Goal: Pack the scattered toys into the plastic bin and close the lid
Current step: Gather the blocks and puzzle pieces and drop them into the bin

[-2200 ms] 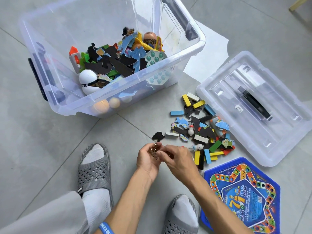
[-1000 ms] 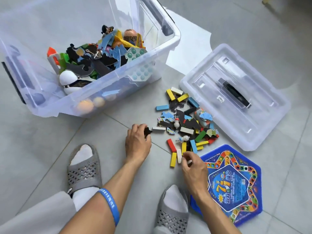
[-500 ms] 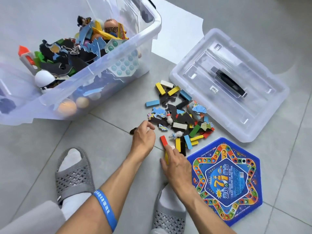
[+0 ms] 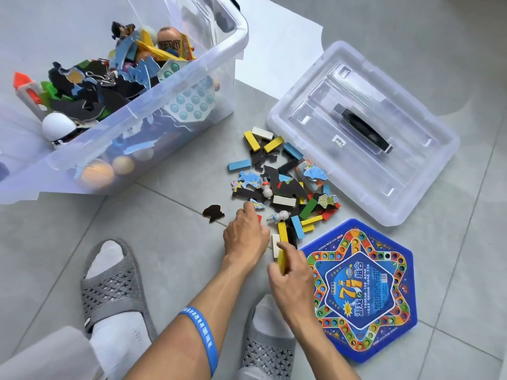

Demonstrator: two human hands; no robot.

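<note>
Lifted off the floor since half a second ago, a yellow block [image 4: 282, 261] now stands pinched in the right hand [image 4: 292, 281].
At that hand's 11 o'clock the left hand [image 4: 245, 237] lies knuckles-up on the toy pile [image 4: 285, 185]; whether it holds anything I cannot tell. Part-filled, the open plastic bin [image 4: 175, 116] sits at 10 o'clock of the pile, with the lid [image 4: 362, 133] at 2 o'clock and a hexagonal game board [image 4: 362, 289] at 5.

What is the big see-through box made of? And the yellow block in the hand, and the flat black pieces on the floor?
The bin looks like clear, glossy plastic: you see the toys through its wall. The yellow block in the right hand looks like painted wood, though it could be plastic. The black pieces look like matte foam or card.
</note>
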